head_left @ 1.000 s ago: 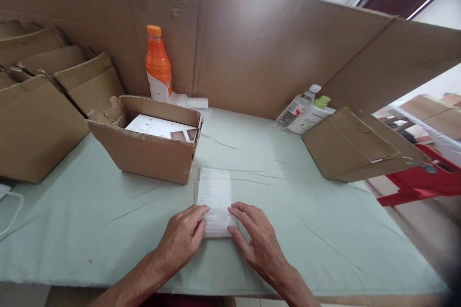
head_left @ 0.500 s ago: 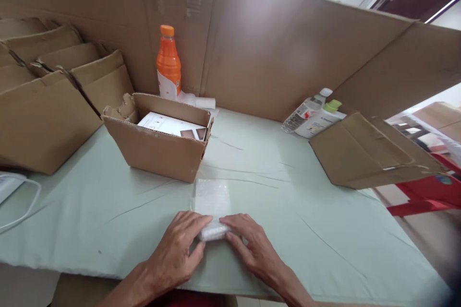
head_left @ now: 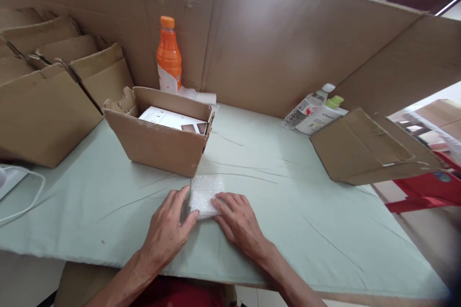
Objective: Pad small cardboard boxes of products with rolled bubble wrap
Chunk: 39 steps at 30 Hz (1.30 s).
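Note:
A folded packet of clear bubble wrap [head_left: 204, 194] lies flat on the table in front of me. On its left side is my left hand [head_left: 167, 223], thumb and fingers spread, the thumb tip at the packet's near left corner. My right hand [head_left: 239, 220] grips the near right edge, with fingertips on top and the thumb low at the side. Whether anything is wrapped inside the packet I cannot tell. Just beyond it stands an open cardboard box [head_left: 162, 146] with white printed boxes [head_left: 173, 119] in it.
Several cardboard boxes [head_left: 32, 110] crowd the left. An orange bottle [head_left: 169, 57] and a white roll [head_left: 206, 98] are at the back. A clear bottle [head_left: 306, 108], a white bottle [head_left: 319, 119] and a tilted cardboard box [head_left: 360, 148] lie at right. A white cable [head_left: 36, 196] is at far left.
The bubble wrap has been folded over into a shorter packet, its far flap now covered. Both hands moved forward; the left fingers spread away from the wrap.

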### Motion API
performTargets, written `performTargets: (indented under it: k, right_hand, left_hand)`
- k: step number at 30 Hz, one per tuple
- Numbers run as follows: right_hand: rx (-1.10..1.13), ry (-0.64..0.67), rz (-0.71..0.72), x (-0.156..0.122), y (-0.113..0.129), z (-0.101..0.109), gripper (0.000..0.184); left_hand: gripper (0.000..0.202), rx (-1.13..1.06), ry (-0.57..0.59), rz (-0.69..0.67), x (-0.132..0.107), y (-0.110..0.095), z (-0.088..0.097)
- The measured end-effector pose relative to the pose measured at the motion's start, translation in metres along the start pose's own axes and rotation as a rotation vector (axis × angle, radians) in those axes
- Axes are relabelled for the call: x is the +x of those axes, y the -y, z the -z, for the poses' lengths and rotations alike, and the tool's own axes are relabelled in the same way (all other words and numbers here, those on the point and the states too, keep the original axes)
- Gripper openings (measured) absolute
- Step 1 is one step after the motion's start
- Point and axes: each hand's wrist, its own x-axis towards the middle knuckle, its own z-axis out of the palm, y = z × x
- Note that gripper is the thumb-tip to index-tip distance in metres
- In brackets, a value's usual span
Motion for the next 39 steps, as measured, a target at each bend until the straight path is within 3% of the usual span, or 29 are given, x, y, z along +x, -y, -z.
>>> performTargets:
  k: [3, 6, 11, 14, 18, 20, 23, 28, 32, 35, 37, 39]
  right_hand:
    - [0.058, -0.086, -0.031, 0.008, -0.007, -0.002, 0.021]
    - [0.097, -0.167, -0.044, 0.007, 0.002, 0.0, 0.021]
    - [0.293, -0.202, -0.041, -0.007, 0.041, 0.004, 0.023]
    - [0.458, -0.148, -0.137, -0.015, 0.053, 0.005, 0.021]
    - [0.462, -0.182, -0.199, -0.02, 0.047, 0.007, 0.022]
    - [0.494, -0.207, -0.211, -0.018, 0.042, 0.007, 0.037]
    - [0.644, -0.143, -0.233, -0.009, 0.042, 0.006, 0.055]
    - [0.798, -0.004, -0.298, 0.005, 0.049, 0.003, 0.026]
    - [0.795, 0.024, -0.322, 0.005, 0.047, 0.006, 0.024]
    - [0.986, 0.081, -0.394, 0.003, 0.042, 0.003, 0.032]
    - [1.197, 0.044, -0.501, 0.0, 0.041, -0.002, 0.038]
    - [1.412, -0.056, -0.586, -0.002, 0.043, -0.01, 0.058]
  left_hand:
    - [0.051, -0.299, 0.083, 0.233, -0.016, 0.005, 0.009]
    - [0.055, -0.638, 0.2, 0.411, -0.025, -0.001, 0.01]
    - [0.051, -1.05, 0.252, 0.361, -0.025, -0.024, 0.0]
    - [0.046, -1.19, 0.245, 0.387, -0.028, -0.027, -0.005]
    - [0.042, -1.145, 0.141, 0.436, -0.031, -0.02, -0.005]
    - [0.038, -1.105, 0.104, 0.425, -0.031, -0.02, -0.003]
    - [0.043, -1.115, 0.12, 0.403, -0.033, -0.022, -0.001]
    - [0.064, -1.109, 0.237, 0.349, -0.029, -0.018, 0.011]
    - [0.048, -0.922, 0.276, 0.238, -0.019, -0.009, 0.027]
    - [0.028, -0.858, 0.275, 0.251, -0.013, -0.009, 0.03]
    - [0.029, -0.904, 0.244, 0.274, -0.01, -0.009, 0.027]
    - [0.035, -0.956, 0.177, 0.3, -0.008, -0.008, 0.022]
